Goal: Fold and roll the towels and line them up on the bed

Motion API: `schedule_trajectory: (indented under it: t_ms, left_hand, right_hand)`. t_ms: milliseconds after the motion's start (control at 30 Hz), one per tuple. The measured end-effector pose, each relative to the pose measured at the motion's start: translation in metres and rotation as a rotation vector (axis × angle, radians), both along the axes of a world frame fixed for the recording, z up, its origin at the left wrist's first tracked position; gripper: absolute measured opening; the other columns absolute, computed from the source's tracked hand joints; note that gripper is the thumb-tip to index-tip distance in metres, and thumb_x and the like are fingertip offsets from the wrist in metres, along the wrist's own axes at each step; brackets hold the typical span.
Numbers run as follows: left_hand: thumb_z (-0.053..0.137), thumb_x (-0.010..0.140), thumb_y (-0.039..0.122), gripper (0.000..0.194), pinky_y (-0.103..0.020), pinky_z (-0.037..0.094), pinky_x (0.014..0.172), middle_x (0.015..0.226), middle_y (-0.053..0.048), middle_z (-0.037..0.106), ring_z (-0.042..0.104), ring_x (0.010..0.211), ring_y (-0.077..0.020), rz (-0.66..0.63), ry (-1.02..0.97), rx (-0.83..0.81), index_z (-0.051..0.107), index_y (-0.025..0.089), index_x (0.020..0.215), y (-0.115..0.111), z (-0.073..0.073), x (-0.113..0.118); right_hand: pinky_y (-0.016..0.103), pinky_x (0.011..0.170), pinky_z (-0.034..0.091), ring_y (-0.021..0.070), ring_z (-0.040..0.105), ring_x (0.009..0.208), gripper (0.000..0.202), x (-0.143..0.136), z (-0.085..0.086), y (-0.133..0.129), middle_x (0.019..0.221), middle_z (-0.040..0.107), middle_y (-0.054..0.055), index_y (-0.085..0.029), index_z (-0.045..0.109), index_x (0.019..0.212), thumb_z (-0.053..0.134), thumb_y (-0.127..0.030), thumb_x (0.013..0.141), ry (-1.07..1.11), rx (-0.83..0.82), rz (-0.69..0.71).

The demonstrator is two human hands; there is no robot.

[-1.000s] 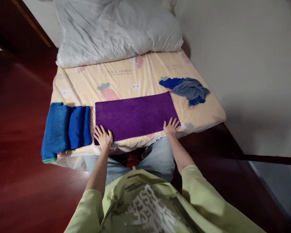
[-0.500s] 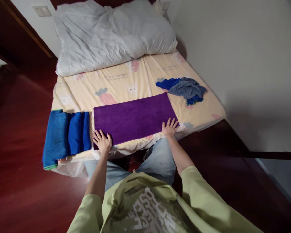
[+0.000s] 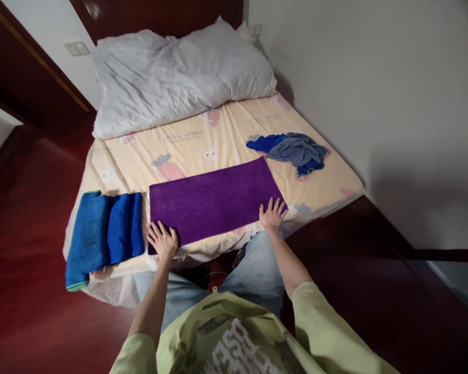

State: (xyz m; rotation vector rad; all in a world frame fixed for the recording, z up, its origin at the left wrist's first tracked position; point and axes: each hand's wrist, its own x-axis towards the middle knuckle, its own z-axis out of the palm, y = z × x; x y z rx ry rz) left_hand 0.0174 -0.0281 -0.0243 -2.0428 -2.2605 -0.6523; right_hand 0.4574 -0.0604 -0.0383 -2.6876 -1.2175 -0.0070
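Note:
A purple cloth (image 3: 214,200) lies flat and smooth on the bed, its long side along the front edge. My left hand (image 3: 163,240) rests with spread fingers on its near left corner. On the near right corner lies my right hand (image 3: 272,214), palm down and fingers apart. Left of the purple cloth are folded blue cloths (image 3: 117,228) and a larger teal-blue one (image 3: 86,236) with a green edge. Beyond its right end sits a crumpled heap of grey and blue cloth (image 3: 298,149).
The bed (image 3: 187,153) has a yellow patterned sheet. A large pale grey pillow or quilt (image 3: 179,78) lies across its far end. A wall (image 3: 374,104) runs along the right, and dark red floor (image 3: 23,234) shows on the left.
The camera view has tilted up slightly, so the bed and cloths appear lower. Both hands remain at the same corners of the purple cloth.

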Motion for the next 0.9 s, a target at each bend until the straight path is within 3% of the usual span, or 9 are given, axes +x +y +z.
schedule_trajectory:
  t_ms: [100, 167, 233, 433, 900]
  left_hand:
    - [0.041, 0.099, 0.028, 0.065, -0.066, 0.015, 0.128, 0.173, -0.020, 0.013, 0.005, 0.162, -0.0388, -0.273, 0.066, 0.010, 0.042, 0.004, 0.159, 0.006, 0.004, -0.001]
    - [0.042, 0.096, 0.023, 0.063, -0.060, 0.016, 0.131, 0.174, -0.015, 0.016, 0.009, 0.162, -0.0347, -0.487, 0.097, -0.027, 0.046, 0.009, 0.158, 0.011, 0.001, -0.002]
    - [0.041, 0.096, 0.023, 0.062, -0.056, 0.020, 0.131, 0.172, -0.015, 0.024, 0.018, 0.161, -0.0323, -0.566, 0.076, -0.043, 0.049, 0.010, 0.156, 0.016, -0.006, -0.003]
    - [0.041, 0.099, 0.029, 0.060, -0.053, 0.026, 0.129, 0.166, -0.014, 0.039, 0.031, 0.158, -0.0298, -0.549, -0.032, 0.001, 0.049, 0.012, 0.156, 0.020, -0.025, -0.008]
    - [0.043, 0.095, 0.028, 0.062, -0.053, 0.022, 0.131, 0.167, -0.011, 0.037, 0.029, 0.158, -0.0286, -0.501, -0.072, -0.136, 0.051, 0.013, 0.155, 0.016, -0.011, -0.004]
  right_hand:
    - [0.067, 0.126, 0.016, 0.0416, 0.018, 0.159, 0.070, 0.000, -0.002, 0.000, 0.171, 0.025, 0.020, -0.010, 0.036, 0.164, 0.032, -0.049, 0.106, -0.011, 0.020, 0.003]
    - [0.067, 0.125, 0.017, 0.0419, 0.019, 0.158, 0.070, 0.000, -0.004, 0.001, 0.171, 0.026, 0.019, -0.011, 0.036, 0.164, 0.032, -0.049, 0.106, -0.017, 0.023, 0.004]
    - [0.069, 0.124, 0.018, 0.0426, 0.019, 0.158, 0.070, 0.001, -0.004, 0.001, 0.171, 0.026, 0.020, -0.011, 0.036, 0.164, 0.032, -0.049, 0.105, -0.022, 0.015, 0.002]
    - [0.069, 0.123, 0.021, 0.0431, 0.021, 0.158, 0.069, 0.001, -0.003, 0.001, 0.170, 0.028, 0.021, -0.010, 0.037, 0.164, 0.031, -0.047, 0.106, -0.047, -0.020, 0.007]
    - [0.074, 0.119, 0.022, 0.0468, 0.020, 0.157, 0.069, -0.007, 0.003, 0.000, 0.168, 0.028, 0.025, -0.007, 0.037, 0.163, 0.028, -0.044, 0.105, -0.075, -0.044, 0.015]
